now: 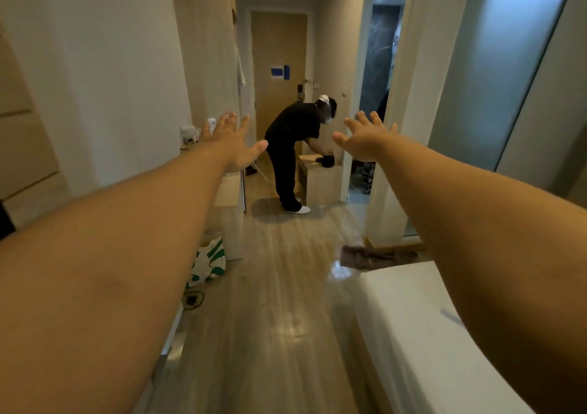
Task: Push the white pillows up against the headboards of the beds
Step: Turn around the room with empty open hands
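Both my arms stretch straight out in front of me over a wooden floor. My left hand (233, 142) is flat with fingers spread and holds nothing. My right hand (365, 137) is likewise spread and empty. A corner of a bed with a white sheet (422, 328) shows at the lower right, under my right forearm. No pillow and no headboard are in view.
A person in black (293, 153) bends over a low wooden bench (320, 180) near the entrance door (279, 74). A green-and-white bag (209, 263) and a cable (192, 299) lie on the floor at left. A brown cloth (374, 256) lies beyond the bed corner. A bathroom doorway (378, 89) opens at right.
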